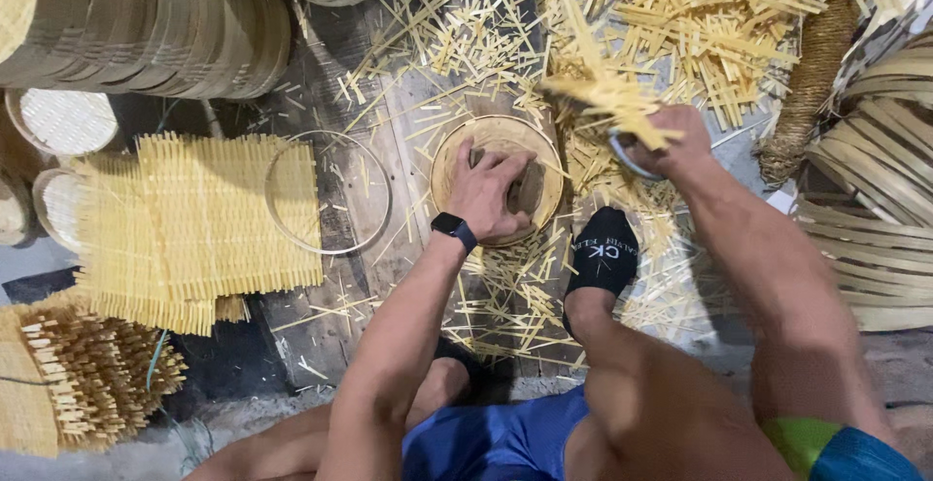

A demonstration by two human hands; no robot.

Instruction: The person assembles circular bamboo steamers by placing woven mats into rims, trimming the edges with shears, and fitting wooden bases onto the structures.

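My left hand [491,192] presses down, fingers spread, on a round bamboo-rimmed tray [450,172] lying on a wooden board [321,330]. A dark watch sits on that wrist. My right hand [671,141] is raised to the right of the tray, shut on a curved metal tool together with a bundle of cut bamboo strips [607,92] that fans out to the upper left. My foot in a black sock [603,253] rests just below the right hand.
A thin bamboo hoop [282,223] lies on woven bamboo mats [185,228] at the left. Stacked round rims [146,24] fill the top left, bamboo bands [880,199] the right. Cut strips [700,24] litter the floor. Small sieves [63,121] sit far left.
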